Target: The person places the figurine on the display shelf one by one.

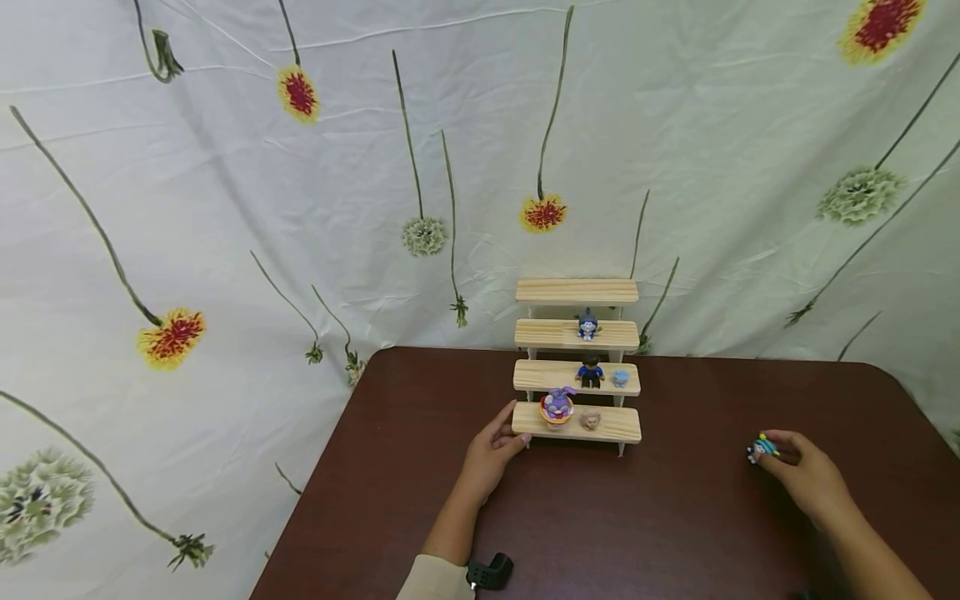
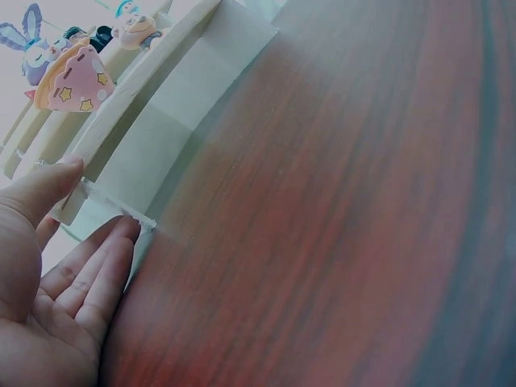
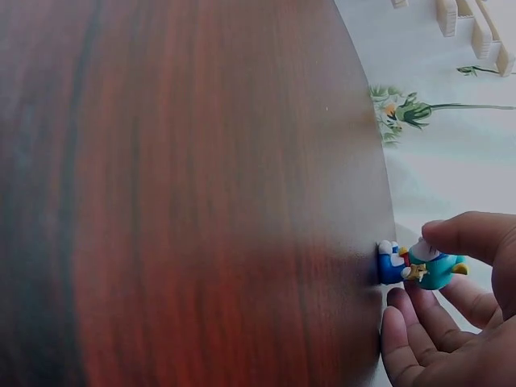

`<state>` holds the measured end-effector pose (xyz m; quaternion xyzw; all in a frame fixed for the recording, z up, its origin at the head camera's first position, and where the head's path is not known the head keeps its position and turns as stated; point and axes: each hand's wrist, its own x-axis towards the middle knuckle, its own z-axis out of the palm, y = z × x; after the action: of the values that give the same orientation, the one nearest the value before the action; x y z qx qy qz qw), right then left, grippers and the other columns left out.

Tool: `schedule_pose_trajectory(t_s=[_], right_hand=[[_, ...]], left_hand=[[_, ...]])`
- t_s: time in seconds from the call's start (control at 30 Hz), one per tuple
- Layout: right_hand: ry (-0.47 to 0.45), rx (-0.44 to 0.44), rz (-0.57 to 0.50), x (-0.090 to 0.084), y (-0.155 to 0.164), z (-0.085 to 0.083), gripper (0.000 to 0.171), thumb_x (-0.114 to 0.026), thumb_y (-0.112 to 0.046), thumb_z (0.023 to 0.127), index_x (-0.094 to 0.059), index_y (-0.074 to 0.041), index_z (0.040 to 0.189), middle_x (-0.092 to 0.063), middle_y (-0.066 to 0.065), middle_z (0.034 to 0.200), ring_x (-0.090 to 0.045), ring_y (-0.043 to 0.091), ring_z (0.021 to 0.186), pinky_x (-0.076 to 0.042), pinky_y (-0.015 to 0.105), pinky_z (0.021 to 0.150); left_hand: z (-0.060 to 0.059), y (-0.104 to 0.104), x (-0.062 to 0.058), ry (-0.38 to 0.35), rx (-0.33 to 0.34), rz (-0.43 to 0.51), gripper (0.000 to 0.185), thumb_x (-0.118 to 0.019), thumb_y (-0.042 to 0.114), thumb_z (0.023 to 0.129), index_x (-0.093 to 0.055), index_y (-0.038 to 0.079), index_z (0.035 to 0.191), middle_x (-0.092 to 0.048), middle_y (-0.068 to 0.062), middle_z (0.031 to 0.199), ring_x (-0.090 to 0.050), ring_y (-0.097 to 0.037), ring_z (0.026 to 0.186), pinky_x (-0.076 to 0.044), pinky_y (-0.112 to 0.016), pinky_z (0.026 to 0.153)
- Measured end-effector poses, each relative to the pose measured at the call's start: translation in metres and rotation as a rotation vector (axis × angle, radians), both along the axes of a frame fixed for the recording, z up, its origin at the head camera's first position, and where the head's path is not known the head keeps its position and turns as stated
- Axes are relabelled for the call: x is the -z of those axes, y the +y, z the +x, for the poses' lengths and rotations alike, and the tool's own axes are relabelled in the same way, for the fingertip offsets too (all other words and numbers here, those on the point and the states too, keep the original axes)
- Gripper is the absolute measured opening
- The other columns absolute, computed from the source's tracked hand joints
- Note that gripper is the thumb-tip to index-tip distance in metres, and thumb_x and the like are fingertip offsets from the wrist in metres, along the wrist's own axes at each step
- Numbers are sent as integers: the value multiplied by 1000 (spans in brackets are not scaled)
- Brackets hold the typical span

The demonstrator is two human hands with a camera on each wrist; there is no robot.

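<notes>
A small wooden stepped shelf (image 1: 577, 423) with several tiers stands at the back of the dark brown table (image 1: 645, 517). A purple rabbit figure (image 1: 557, 405) and a small tan figure (image 1: 591, 420) sit on its lowest step; a dark-haired figure (image 1: 590, 371) and a pale blue one (image 1: 620, 378) sit above, and a blue figure (image 1: 587, 326) higher still. My left hand (image 1: 491, 457) rests with straight fingers (image 2: 97, 274) against the shelf's left end (image 2: 105, 193). My right hand (image 1: 802, 475) pinches a small blue and teal figure (image 3: 423, 266) on the table at the right.
A floral cloth backdrop (image 1: 375, 167) hangs behind the table. The table's left edge (image 1: 322, 475) and rounded back corners are near. A small black object (image 1: 491, 572) shows by my left sleeve.
</notes>
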<state>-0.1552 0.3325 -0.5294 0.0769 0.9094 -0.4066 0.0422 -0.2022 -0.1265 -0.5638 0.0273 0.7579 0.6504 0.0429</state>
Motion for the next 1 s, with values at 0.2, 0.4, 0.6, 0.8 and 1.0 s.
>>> schedule_pose_trajectory(t_s=[0.2,0.4,0.6,0.8,1.0], right_hand=[[-30,-2,-11,-1,0,-2,71,-53,-44,104,-35,9,148,-38,38,148,-44,56,129,-51,54,90],[-38,-7,-9,-1,-1,-2,70,-52,-42,105,-34,9,149,-37,39,148,-43,57,130,-50,57,92],[-28,-6,-4,-1,-1,-2,69,-53,-43,104,-36,9,148,-39,39,147,-44,57,129,-51,55,90],[-5,-4,-2,-4,-4,-3,70,-54,-45,103,-39,7,147,-43,37,145,-48,55,127,-53,48,84],[11,-5,0,-10,-8,-4,68,-54,-44,103,-41,7,146,-45,36,143,-49,54,125,-52,36,78]], left_hand=[[1,0,1,-12,-1,-8,69,-75,31,92,-44,33,154,-69,-11,117,-69,-13,97,-51,-22,87],[0,0,2,-19,-3,-3,69,-75,29,93,-43,32,154,-69,-10,118,-68,-12,97,-51,-22,87],[-1,1,2,-21,-3,-5,70,-74,26,94,-41,30,155,-69,-11,120,-68,-13,97,-52,-22,85],[0,0,1,-13,-2,-16,69,-75,31,93,-43,32,154,-70,-10,119,-69,-15,99,-52,-24,87],[2,0,-2,-3,3,-12,69,-75,32,92,-44,32,154,-70,-11,119,-69,-15,99,-52,-25,87]])
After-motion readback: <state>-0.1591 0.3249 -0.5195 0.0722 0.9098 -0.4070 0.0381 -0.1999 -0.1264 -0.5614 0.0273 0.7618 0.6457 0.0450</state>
